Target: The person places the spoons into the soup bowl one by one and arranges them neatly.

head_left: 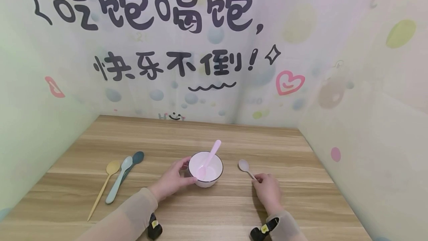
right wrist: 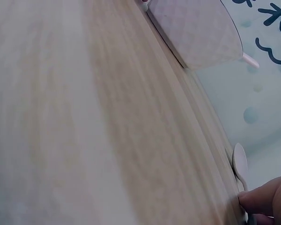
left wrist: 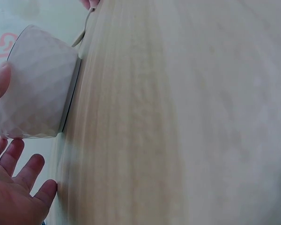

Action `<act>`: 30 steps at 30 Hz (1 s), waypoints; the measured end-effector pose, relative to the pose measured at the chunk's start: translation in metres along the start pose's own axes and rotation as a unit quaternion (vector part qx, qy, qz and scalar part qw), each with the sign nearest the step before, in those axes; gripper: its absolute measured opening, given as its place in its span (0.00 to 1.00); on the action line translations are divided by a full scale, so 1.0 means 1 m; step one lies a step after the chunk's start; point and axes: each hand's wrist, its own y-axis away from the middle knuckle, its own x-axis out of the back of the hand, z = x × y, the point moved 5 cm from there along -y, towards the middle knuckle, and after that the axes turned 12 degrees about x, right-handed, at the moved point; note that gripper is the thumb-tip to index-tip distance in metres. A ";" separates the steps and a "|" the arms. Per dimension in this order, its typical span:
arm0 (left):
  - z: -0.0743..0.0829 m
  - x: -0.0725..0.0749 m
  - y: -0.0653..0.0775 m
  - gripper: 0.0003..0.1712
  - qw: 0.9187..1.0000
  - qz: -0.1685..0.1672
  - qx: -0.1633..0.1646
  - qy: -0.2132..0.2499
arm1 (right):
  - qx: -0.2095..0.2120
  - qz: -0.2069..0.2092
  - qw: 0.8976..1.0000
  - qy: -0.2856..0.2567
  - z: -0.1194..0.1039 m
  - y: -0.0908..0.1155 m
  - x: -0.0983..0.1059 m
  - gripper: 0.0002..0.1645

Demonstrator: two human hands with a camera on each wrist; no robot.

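Observation:
A white bowl (head_left: 215,177) with a dark rim stands upright on the wooden table, its faceted outer wall (left wrist: 40,86) filling much of the left wrist view's upper left. My left hand (head_left: 172,179) holds the bowl from its left side, thumb at the near rim and fingers round the far side. Inside the bowl leans a pink spoon (head_left: 211,154), handle sticking up past the rim. To the right, my right hand (head_left: 268,192) pinches the handle of a pale greyish-pink spoon (head_left: 243,165), whose head points away toward the back and lies close over the table.
On the table's left side lie a yellow spoon (head_left: 113,167), a light blue spoon (head_left: 115,189) and a dark blue spoon (head_left: 138,157), the two blue ones overlapping. A printed cloth wall (head_left: 200,103) closes off the table's (head_left: 200,218) back edge; pale walls flank both sides.

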 end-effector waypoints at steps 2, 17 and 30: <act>0.000 0.000 0.000 0.50 1.000 -0.002 0.002 0.000 | -0.003 -0.001 1.000 -0.001 0.000 0.000 0.000 0.10; 0.003 0.000 0.002 0.50 1.000 -0.006 0.006 -0.005 | -0.008 0.004 1.000 -0.006 0.001 -0.001 0.000 0.08; 0.002 0.001 0.002 0.49 1.000 -0.006 0.005 -0.003 | -0.002 0.003 1.000 -0.015 0.002 -0.002 -0.001 0.06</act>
